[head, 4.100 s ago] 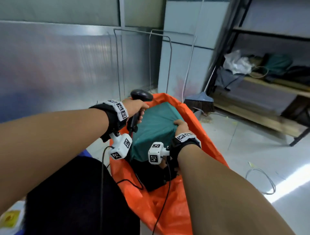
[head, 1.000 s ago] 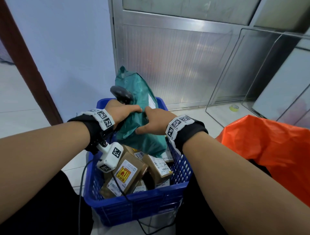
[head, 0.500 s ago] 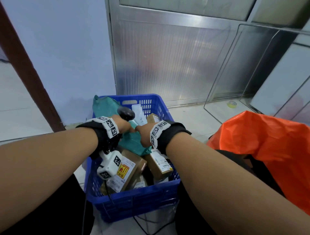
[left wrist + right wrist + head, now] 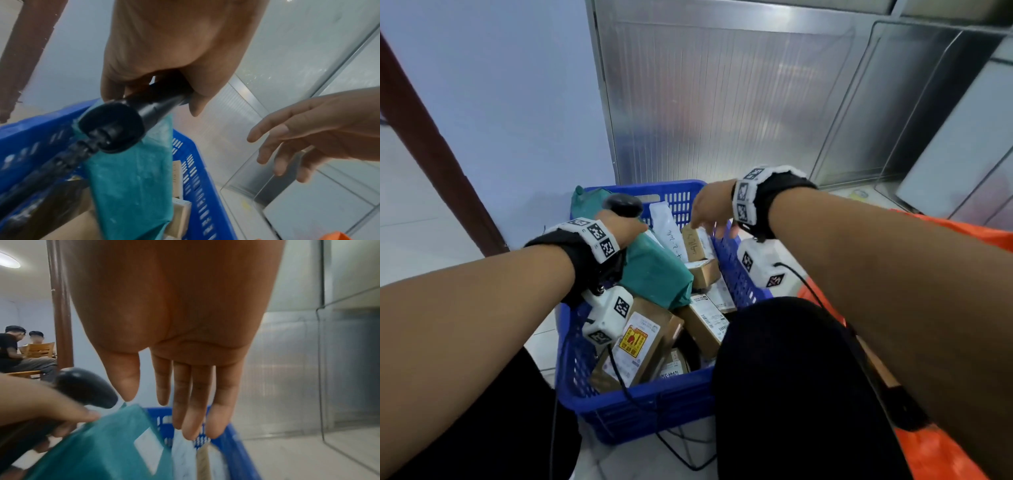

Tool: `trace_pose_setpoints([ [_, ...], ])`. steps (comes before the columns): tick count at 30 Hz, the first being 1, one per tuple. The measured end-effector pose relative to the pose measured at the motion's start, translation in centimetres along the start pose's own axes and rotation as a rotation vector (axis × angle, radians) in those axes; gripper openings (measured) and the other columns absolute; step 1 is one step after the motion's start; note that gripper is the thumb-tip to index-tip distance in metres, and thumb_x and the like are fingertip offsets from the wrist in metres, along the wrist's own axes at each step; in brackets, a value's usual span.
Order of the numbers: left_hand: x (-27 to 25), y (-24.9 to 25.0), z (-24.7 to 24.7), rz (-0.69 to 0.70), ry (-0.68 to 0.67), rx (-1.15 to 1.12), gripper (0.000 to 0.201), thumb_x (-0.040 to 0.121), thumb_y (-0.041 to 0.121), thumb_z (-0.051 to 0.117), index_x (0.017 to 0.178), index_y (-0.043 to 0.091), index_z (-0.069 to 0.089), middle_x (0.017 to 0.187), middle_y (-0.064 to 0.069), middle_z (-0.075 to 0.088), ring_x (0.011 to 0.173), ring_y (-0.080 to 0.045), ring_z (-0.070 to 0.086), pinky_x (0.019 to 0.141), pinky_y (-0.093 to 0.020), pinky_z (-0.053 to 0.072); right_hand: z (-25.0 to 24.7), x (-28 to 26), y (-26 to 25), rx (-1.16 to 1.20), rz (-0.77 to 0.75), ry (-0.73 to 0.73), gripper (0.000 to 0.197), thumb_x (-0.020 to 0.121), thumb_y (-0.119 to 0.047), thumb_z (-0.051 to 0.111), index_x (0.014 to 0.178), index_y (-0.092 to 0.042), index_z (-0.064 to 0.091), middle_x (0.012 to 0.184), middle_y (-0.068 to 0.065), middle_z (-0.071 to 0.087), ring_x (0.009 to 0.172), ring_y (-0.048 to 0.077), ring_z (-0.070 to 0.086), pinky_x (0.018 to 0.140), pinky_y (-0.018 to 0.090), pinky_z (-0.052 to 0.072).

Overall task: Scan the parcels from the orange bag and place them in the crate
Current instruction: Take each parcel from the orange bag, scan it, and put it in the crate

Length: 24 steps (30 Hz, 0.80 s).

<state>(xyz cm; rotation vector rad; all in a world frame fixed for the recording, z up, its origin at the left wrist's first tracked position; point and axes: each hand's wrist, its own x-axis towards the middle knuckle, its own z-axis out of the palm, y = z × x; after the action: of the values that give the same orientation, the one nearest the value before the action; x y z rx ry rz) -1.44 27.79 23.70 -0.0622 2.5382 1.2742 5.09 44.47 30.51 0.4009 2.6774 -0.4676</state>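
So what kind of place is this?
Probably a parcel sorting room or courier depot: a blue crate full of labelled parcels, a barcode scanner in the left hand, and an orange bag.

Left grip (image 4: 625, 228) curled, right (image 4: 710, 209) slack.

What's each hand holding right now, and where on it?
Left hand grips the black scanner by its handle. Right hand holds nothing, fingers straight.

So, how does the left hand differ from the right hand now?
The left hand is curled round the black scanner; the right hand holds nothing, with straight fingers. The left hand is low by the teal parcel; the right hand hangs above the blue crate. Both wear marker wristbands.
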Motion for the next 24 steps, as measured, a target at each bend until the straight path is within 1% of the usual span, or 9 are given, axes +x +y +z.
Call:
trace_pose_setpoints([
  [4, 1.1, 1.6, 1.2, 0.055, -0.001, -0.058, 0.039, 0.088, 0.029, 0.076, 0.116, 0.005, 0.062, 0.102, -0.011, 0.060, 0.090, -0.027, 0.059, 0.085, -0.036, 0.051, -2.5, 1.5, 4.1, 0.260, 0.132, 0.063, 0.031, 0.095, -0.020, 0.061, 0.116, 0.002, 0.060, 0.107, 0.021, 0.072, 0.083, 0.032, 0.070, 0.076, 0.047, 0.061],
  [7, 2.3, 1.4, 1.4, 0.080, 0.041, 0.011, 0.028, 0.083, 0.036, 0.074, 0.087, 0.010, 0.064, 0.097, -0.012, 0.067, 0.086, -0.028, 0.064, 0.089, -0.039, 0.055, -0.6, 3.6, 7.4, 0.433, 0.180, 0.068, 0.025, 0.096, -0.016, 0.058, 0.111, 0.004, 0.062, 0.102, 0.020, 0.073, 0.077, 0.029, 0.070, 0.068, 0.041, 0.062],
  [11, 4.9, -0.1, 1.3, 0.031, 0.079, 0.213, 0.058, 0.079, 0.050, 0.072, 0.119, 0.009, 0.067, 0.124, -0.017, 0.065, 0.109, -0.036, 0.064, 0.097, -0.040, 0.052, 6.4, 7.8, 10.3, 0.569, 0.203, -0.038, 0.016, 0.094, -0.016, 0.059, 0.103, -0.004, 0.063, 0.098, 0.014, 0.073, 0.080, 0.027, 0.071, 0.078, 0.041, 0.062],
  [14, 7.6, -1.9, 1.4, -0.012, 0.063, 0.263, 0.070, 0.080, 0.053, 0.073, 0.131, 0.007, 0.062, 0.132, -0.019, 0.062, 0.116, -0.036, 0.061, 0.092, -0.034, 0.048, 11.6, 11.0, 9.9, 0.673, 0.211, -0.166, 0.029, 0.098, -0.021, 0.057, 0.107, 0.006, 0.062, 0.084, 0.010, 0.072, 0.076, 0.027, 0.069, 0.059, 0.033, 0.060],
  [16, 8.9, -2.9, 1.5, -0.046, 0.078, 0.333, 0.082, 0.077, 0.062, 0.068, 0.137, 0.007, 0.057, 0.139, -0.023, 0.055, 0.124, -0.040, 0.055, 0.100, -0.037, 0.043, 13.9, 12.4, 9.2, 0.839, 0.234, -0.211, 0.038, 0.099, -0.026, 0.056, 0.097, 0.011, 0.061, 0.072, 0.015, 0.070, 0.070, 0.033, 0.069, 0.059, 0.034, 0.060],
  [18, 10.1, -3.6, 1.4, -0.064, 0.104, 0.406, 0.090, 0.073, 0.070, 0.060, 0.139, 0.009, 0.055, 0.143, -0.026, 0.047, 0.128, -0.042, 0.048, 0.108, -0.041, 0.038, 15.0, 13.7, 8.7, 0.960, 0.192, -0.107, 0.035, 0.099, -0.022, 0.055, 0.081, 0.008, 0.062, 0.064, 0.020, 0.067, 0.063, 0.035, 0.067, 0.065, 0.040, 0.060],
  [20, 10.8, -3.6, 1.3, -0.060, 0.160, 0.452, 0.076, 0.082, 0.062, 0.059, 0.137, 0.010, 0.056, 0.143, -0.027, 0.045, 0.125, -0.045, 0.050, 0.109, -0.043, 0.039, 15.0, 14.8, 8.5, 1.005, 0.102, 0.095, 0.027, 0.096, -0.011, 0.052, 0.074, -0.001, 0.061, 0.063, 0.017, 0.063, 0.055, 0.029, 0.062, 0.057, 0.034, 0.057],
  [21, 11.4, -3.7, 1.3, -0.032, 0.194, 0.469, 0.069, 0.084, 0.059, 0.058, 0.134, 0.010, 0.059, 0.140, -0.028, 0.047, 0.121, -0.046, 0.051, 0.107, -0.044, 0.040, 14.7, 15.1, 8.4, 0.985, 0.054, 0.187, 0.023, 0.094, -0.008, 0.051, 0.076, -0.003, 0.064, 0.065, 0.014, 0.063, 0.057, 0.026, 0.061, 0.058, 0.032, 0.055],
  [24, 12.8, -4.4, 1.6, 0.028, 0.184, 0.455, 0.063, 0.082, 0.057, 0.060, 0.125, 0.012, 0.065, 0.129, -0.026, 0.060, 0.114, -0.045, 0.058, 0.095, -0.041, 0.046, 14.3, 17.1, 8.0, 0.648, -0.036, 0.389, 0.024, 0.090, -0.014, 0.054, 0.100, -0.010, 0.075, 0.094, 0.003, 0.072, 0.085, 0.018, 0.064, 0.084, 0.030, 0.052],
])
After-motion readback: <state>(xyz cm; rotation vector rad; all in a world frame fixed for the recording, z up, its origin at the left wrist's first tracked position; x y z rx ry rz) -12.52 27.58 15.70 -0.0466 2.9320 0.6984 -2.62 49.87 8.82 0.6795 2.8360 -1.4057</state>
